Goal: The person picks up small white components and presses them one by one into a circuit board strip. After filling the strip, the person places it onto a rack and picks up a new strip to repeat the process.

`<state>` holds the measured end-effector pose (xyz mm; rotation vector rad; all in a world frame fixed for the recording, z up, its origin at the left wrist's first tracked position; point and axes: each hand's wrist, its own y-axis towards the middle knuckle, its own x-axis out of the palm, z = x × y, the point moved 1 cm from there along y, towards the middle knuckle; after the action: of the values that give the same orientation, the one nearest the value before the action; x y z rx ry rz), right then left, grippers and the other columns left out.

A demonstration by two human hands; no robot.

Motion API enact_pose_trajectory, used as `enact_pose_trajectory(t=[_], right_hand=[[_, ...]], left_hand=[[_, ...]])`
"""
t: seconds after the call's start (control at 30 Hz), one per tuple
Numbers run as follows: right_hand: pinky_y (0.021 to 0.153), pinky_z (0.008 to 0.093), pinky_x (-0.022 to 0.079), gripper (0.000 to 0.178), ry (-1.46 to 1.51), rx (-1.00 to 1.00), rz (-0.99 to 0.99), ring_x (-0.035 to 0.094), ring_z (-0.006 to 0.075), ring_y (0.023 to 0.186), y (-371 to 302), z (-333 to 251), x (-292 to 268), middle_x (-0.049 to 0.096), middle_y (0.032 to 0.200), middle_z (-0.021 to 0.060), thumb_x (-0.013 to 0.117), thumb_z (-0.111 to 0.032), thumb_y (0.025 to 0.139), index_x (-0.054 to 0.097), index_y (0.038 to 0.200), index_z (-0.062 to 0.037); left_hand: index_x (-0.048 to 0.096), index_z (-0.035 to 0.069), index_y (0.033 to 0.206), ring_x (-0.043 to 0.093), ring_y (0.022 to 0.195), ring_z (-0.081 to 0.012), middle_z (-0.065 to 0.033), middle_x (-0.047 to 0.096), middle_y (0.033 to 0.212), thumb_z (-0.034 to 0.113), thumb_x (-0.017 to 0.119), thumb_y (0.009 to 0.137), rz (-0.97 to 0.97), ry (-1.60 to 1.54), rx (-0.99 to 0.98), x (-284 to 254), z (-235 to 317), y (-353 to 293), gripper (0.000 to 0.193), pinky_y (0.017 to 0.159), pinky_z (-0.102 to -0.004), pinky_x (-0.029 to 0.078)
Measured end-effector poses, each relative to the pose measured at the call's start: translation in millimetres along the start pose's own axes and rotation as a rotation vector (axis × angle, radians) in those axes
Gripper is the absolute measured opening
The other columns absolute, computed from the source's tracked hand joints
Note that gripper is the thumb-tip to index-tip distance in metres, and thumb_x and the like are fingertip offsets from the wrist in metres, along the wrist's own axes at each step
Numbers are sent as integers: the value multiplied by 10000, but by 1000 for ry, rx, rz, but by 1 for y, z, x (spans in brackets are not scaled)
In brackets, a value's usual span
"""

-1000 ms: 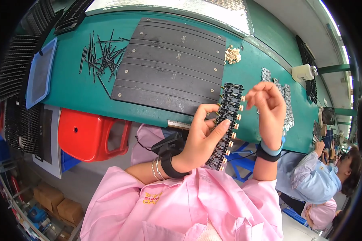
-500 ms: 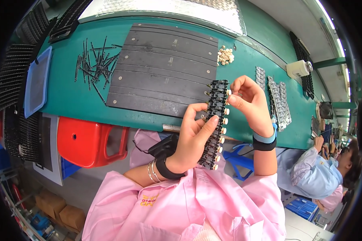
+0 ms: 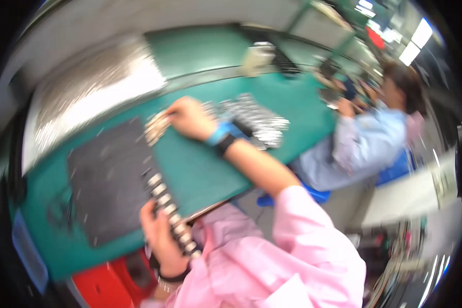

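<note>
My left hand [image 3: 164, 244] is closed around a long black strip [image 3: 172, 213] with a row of round cream-white knobs along one side. The strip slants over the near edge of a dark grey plate [image 3: 110, 179], its far end over the green table. Farther off, my right hand [image 3: 192, 118] reaches to a small pile of cream-coloured pieces [image 3: 157, 128] beside the plate's far right corner. Its fingers are drawn together at the pile's edge; blur hides whether a piece is between them.
Grey bumpy strips [image 3: 256, 120] lie to the right of my right hand. A shiny metal panel [image 3: 95, 92] stands at the back left, a whitish container [image 3: 258, 59] at the back. A co-worker in blue [image 3: 369, 133] sits to the right. A red stool [image 3: 105, 285] is below the table.
The view has swung to the right and blurred. My right hand has left the strip and reached out to the cream pile. My left hand still holds the strip.
</note>
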<state>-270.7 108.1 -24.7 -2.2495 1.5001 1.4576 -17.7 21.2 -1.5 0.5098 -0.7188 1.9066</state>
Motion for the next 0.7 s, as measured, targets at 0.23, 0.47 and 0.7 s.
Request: enact_pose_trajectory(t=[0.23, 0.47, 0.7], right_hand=[[687, 360, 425, 94, 66, -54, 85, 537, 275, 765, -7, -9, -7, 566, 731, 145, 605, -96, 673, 578, 740, -36], [657, 364, 439, 112, 171, 47, 98, 543, 284, 731, -6, -1, -8, 566, 737, 149, 571, -92, 698, 529, 751, -3], [613, 324, 460, 120, 380, 140, 182, 574, 261, 667, -15, -3, -14, 582, 705, 149, 548, -105, 692, 553, 733, 7]], left_hand=[[358, 104, 1104, 338, 398, -30, 24, 386, 634, 171, 393, 890, -61, -16, -32, 5, -3, -3, 227, 296, -156, 243], [374, 53, 1087, 282, 356, -16, 15, 393, 634, 146, 360, 907, -25, -36, -7, 11, -6, -2, 203, 271, -152, 222], [355, 91, 1101, 335, 386, -33, 18, 396, 645, 168, 382, 895, -86, -14, -42, 8, -5, -2, 222, 284, -159, 243]])
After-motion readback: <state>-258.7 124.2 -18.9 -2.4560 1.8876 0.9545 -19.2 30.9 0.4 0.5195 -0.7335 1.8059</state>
